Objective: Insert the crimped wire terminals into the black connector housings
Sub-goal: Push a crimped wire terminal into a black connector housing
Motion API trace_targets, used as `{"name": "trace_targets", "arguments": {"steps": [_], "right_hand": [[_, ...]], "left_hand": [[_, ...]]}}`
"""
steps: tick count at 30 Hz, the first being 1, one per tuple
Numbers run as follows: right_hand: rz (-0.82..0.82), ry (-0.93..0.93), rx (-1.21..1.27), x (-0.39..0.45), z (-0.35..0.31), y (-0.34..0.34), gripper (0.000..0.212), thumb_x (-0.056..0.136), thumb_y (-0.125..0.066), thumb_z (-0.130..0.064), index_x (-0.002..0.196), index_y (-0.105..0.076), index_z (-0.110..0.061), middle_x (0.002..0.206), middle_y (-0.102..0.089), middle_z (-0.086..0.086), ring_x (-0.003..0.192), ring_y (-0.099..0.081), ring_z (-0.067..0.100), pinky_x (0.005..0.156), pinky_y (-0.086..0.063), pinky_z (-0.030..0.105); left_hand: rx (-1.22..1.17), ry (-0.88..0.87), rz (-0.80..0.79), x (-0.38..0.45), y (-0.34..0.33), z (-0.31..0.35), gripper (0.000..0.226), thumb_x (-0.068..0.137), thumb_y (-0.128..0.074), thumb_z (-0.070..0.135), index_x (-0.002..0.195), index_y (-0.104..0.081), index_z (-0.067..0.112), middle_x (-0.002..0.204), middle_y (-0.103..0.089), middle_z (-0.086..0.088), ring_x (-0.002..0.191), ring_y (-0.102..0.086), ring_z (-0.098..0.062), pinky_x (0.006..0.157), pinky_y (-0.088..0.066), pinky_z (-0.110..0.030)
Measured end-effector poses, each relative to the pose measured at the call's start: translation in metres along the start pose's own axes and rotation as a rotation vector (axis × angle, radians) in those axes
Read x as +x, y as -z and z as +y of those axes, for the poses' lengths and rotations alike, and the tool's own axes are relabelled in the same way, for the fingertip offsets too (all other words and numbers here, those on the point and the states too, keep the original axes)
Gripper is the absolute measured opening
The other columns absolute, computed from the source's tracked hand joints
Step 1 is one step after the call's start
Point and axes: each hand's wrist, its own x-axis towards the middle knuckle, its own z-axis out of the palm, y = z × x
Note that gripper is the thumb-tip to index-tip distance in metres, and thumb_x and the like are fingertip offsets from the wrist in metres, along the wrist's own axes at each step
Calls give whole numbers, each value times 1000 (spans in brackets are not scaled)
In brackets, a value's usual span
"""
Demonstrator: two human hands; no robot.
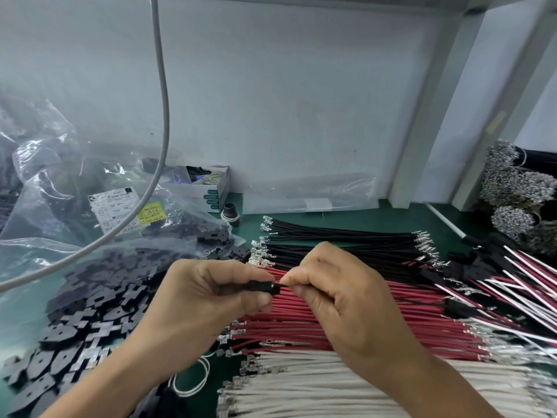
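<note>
A left hand (208, 292) is gripping a blocky black connector housing (261, 287) while the right hand (337, 292) is pinching a thin black wire (281, 285) at its mouth, above glossy red wires (361, 315) lying on a green mat (388, 214) against a pale wall (286, 101).

Left hand (208, 294) grips a black connector housing (261, 287) between thumb and curled fingers. Right hand (340, 294) pinches a wire end (281, 285) at the housing's opening; whether the terminal has entered cannot be told. Beneath the hands, on the green worktop (376, 215), lie rows of black wires (346, 239), red wires (361, 315) and white wires (316, 384), side by side. A heap of loose black housings (87, 312) lies to the left, beside clear plastic bags (60, 188). Finished harnesses (512, 276) lie at right. A grey cable (164, 116) hangs at upper left
</note>
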Motion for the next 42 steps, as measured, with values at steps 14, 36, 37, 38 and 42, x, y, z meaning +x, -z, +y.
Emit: {"name": "trace_targets", "arguments": {"steps": [14,36,37,38,42], "right_hand": [[3,-51,-10,-2,5,-3,17,95,-61,-33,92,-73,-21,87,-60,-17,82,-60,7,69,-51,29],[149,139,-337,2,4,-3,8,92,-72,-26,90,-74,-19,90,-60,-8,84,-52,13,67,-46,24],[82,134,-321,0,2,-5,7,89,-75,-28,90,-74,-21,89,-59,-9,84,-51,12,65,-46,25],[-7,109,-319,-4,1,-9,10,86,-77,-31,91,-74,-23,89,-58,-12,84,-51,11,65,-48,26],[-150,-32,-332,-7,1,-22,22,86,-76,-35,108,-73,-31,94,-58,-18,90,-52,8,70,-48,25]], "left_hand": [[117,-6,14,1,4,-3,27,68,-82,27,93,-82,37,79,-80,-3,76,-78,-23,66,-62,-26],[244,-81,200,5,6,-5,28,79,-83,10,97,-80,30,77,-79,5,69,-76,-9,62,-54,-9],[219,-71,228,5,9,-5,30,78,-83,11,101,-79,30,77,-79,4,69,-76,-10,63,-55,-9],[196,-60,247,6,11,-6,30,78,-83,12,102,-79,30,77,-79,3,69,-76,-12,63,-56,-11],[160,-32,284,9,12,-9,22,78,-84,14,94,-81,28,76,-79,5,67,-76,-11,59,-54,-10]]}}
